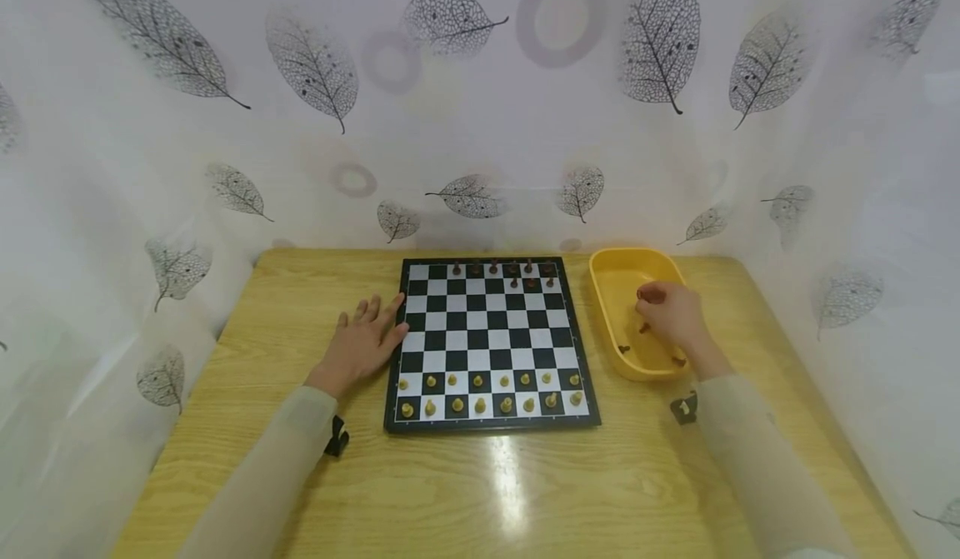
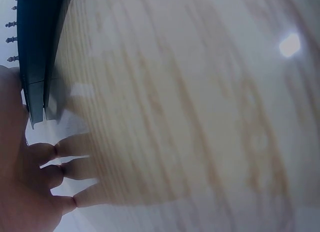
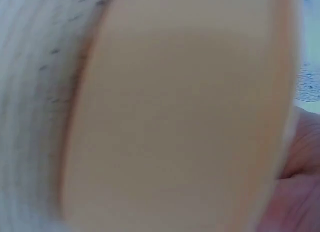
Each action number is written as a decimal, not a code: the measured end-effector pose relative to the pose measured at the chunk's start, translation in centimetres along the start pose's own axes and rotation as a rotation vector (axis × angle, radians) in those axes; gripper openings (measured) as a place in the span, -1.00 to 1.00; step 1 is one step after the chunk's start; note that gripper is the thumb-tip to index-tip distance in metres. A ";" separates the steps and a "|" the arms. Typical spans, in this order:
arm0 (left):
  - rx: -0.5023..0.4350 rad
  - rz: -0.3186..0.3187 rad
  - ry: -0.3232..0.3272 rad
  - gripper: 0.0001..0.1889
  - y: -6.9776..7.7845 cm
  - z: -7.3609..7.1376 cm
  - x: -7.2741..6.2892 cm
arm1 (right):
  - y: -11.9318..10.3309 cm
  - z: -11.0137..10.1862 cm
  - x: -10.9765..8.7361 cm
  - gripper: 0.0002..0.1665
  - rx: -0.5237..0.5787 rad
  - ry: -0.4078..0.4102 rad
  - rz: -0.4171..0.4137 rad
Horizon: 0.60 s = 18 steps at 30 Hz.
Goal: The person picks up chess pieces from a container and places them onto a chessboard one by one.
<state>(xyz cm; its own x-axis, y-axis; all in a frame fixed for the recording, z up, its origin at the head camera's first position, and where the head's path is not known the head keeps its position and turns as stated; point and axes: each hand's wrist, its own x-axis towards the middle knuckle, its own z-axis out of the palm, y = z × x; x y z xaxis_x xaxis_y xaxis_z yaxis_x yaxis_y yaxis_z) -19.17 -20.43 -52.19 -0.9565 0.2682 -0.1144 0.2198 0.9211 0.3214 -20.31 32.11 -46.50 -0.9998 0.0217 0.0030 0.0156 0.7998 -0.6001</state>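
Note:
My left hand point(image 1: 356, 346) lies on the table with fingers spread, its index finger and thumb touching the left edge of the black-and-white chessboard point(image 1: 488, 319). The left wrist view shows that hand against the board's dark side point(image 2: 40, 47). My right hand point(image 1: 672, 313) is over the yellow tray point(image 1: 602, 313), fingers bent inward. Something reddish-brown shows between its thumb and index finger; whether it is a chess piece cannot be made out. Several brown chess pieces point(image 1: 624, 349) lie in the tray. Part of the right hand point(image 3: 300, 192) appears behind the blurred tray wall point(image 3: 170, 122) in the right wrist view.
Two rows of gold chess pieces point(image 1: 480, 406) stand along the board's near side. Several brown chess pieces point(image 1: 493, 267) stand at its far side, mostly toward the right. Behind the wooden table point(image 1: 450, 492) hangs a leaf-patterned curtain point(image 1: 480, 126).

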 end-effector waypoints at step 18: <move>0.001 0.000 0.000 -0.25 0.1 0.0 0.0 | -7.5 -0.2 1.5 -0.60 0.075 0.000 -0.083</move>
<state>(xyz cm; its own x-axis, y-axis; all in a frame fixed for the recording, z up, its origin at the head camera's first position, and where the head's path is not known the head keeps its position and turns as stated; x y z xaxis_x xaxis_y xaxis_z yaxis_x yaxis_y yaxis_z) -19.19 -20.36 -52.19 -0.9564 0.2686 -0.1144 0.2204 0.9212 0.3207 -21.94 26.31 -41.85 -0.9976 -0.0426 0.0550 -0.0683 0.7519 -0.6558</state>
